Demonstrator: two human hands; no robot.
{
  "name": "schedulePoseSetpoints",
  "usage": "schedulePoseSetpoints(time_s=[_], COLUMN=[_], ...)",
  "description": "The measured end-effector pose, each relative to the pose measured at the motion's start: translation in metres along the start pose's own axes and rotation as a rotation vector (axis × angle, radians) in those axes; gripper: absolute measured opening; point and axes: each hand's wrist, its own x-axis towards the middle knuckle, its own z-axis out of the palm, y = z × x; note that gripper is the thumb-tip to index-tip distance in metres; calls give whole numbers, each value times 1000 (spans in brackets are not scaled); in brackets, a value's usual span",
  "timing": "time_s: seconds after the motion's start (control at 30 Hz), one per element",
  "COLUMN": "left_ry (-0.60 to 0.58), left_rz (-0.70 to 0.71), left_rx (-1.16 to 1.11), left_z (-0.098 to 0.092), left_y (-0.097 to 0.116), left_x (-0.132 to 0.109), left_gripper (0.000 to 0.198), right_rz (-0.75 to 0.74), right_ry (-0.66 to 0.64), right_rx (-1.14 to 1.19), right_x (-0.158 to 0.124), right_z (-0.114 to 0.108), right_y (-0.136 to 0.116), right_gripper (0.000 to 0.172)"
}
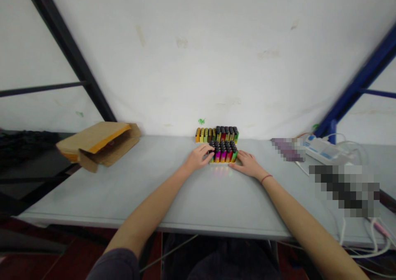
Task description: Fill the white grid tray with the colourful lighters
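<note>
A rectangular block of upright plastic disposable lighters (223,152), with glossy magenta, red, yellow and green bodies and dark ribbed heads, stands on a yellow base. The left hand (198,157) is curved, its fingers (208,148) resting on the block's left end. The right hand (249,165) lies flatter and spread, its fingertips (240,153) touching the right end. Whether either hand is gripping cannot be determined.

A second block of upright lighters (217,134), with orange, yellow, green and red bodies, stands just behind the first. Both blocks rest near the rear edge of a pale grey table (148,197). A red cord bracelet (266,178) circles the right wrist.

A folded kraft-paper envelope (100,144) lies at the table's left end. A white power strip (324,150) with white cables (351,148) lies at the right. Behind the table hangs a creased white sheet (198,57), flanked by a black metal frame post (68,53) and a blue one (360,76).
</note>
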Motion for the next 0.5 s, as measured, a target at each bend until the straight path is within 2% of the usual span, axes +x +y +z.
schedulePoseSetpoints(time_s=[0.1,0.2,0.37,0.5], left_ry=[21,34,55,-34], left_rz=[25,-6,-181,-282], left_rx=[32,21,-39,-120], left_z=[-1,-1,4,9], left_y=[1,-1,-12,-20], left_x=[0,-1,-1,-2], left_gripper=[27,31,39,42], right_rz=[3,22,30,18], right_ry=[3,18,78,65], right_rx=[13,51,181,254], right_x=[-1,0,8,17], right_z=[0,0,5,8], right_y=[0,0,6,8], right_gripper=[53,56,85,98])
